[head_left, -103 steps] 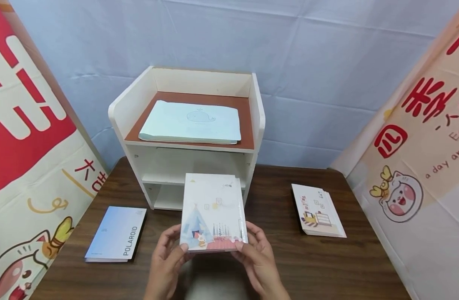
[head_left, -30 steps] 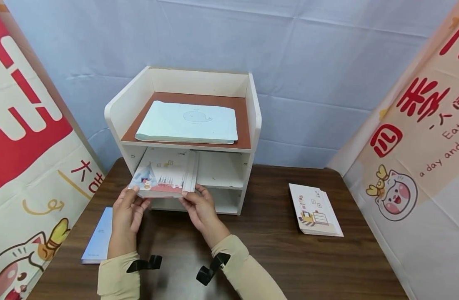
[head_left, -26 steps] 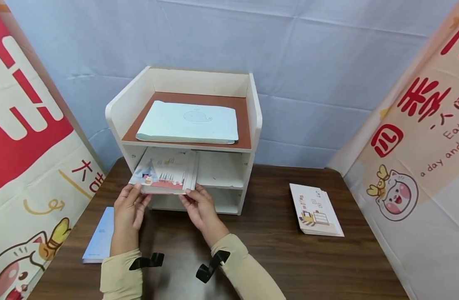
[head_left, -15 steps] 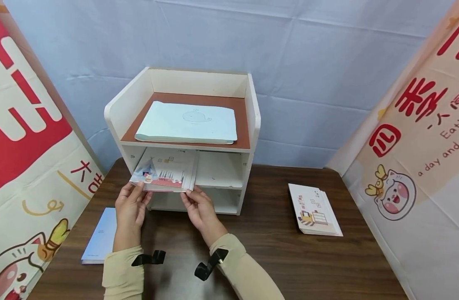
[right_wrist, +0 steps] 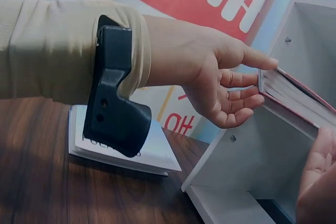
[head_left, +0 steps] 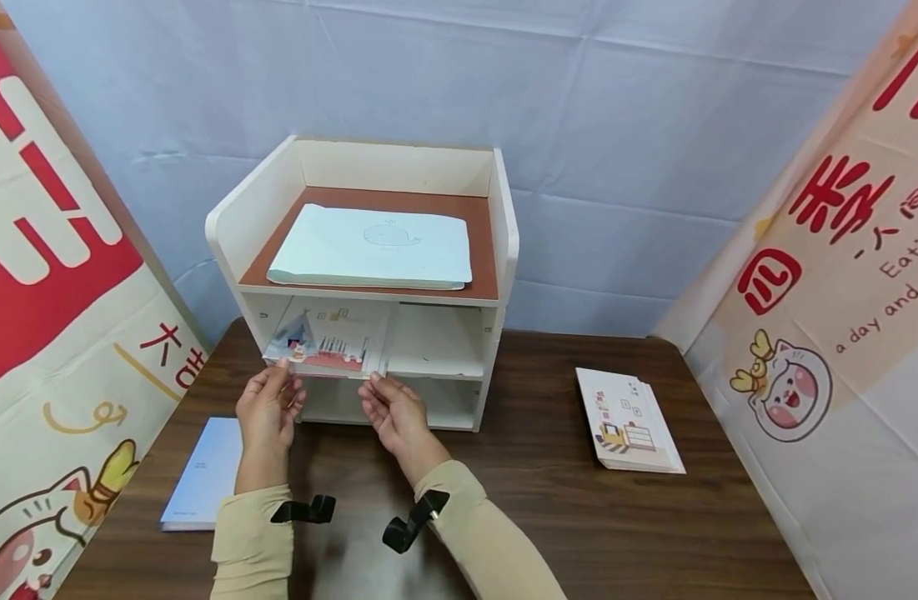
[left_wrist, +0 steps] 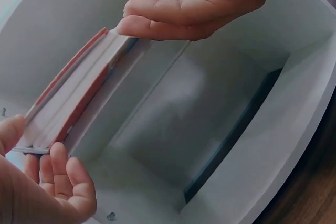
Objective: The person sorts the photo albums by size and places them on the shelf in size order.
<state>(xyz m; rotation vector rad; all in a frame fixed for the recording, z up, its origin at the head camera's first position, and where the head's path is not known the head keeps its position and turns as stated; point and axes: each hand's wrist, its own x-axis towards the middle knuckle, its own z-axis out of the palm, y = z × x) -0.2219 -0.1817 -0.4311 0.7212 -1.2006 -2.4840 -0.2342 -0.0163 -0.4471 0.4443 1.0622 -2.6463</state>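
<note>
A white book (head_left: pixel 334 337) with a tent picture on its cover lies mostly inside the left part of the middle shelf of a white desk organizer (head_left: pixel 513 242). At its front left corner, my left hand (head_left: pixel 267 417) has the thumb above and the fingers beneath. My right hand (head_left: pixel 400 421) is at the front right corner, its thumb on the edge. From the left wrist view, the right fingers (left_wrist: pixel 152 17) meet the end of the book's red-edged side (left_wrist: pixel 79 87). In the right wrist view, the left thumb (right_wrist: pixel 265 61) presses on the top cover.
On the organizer's top lies a pale blue whale-print book (head_left: pixel 372 246). A blue book (head_left: pixel 196 479) sits on the wooden table (head_left: pixel 549 517) at left, partly behind my left arm. Several white books or cards (head_left: pixel 629 419) are stacked at right. A printed curtain hangs on each side.
From in front of the organizer, the book has moved left and back into the middle shelf. Over the last second it has slid slightly deeper, both hands following.
</note>
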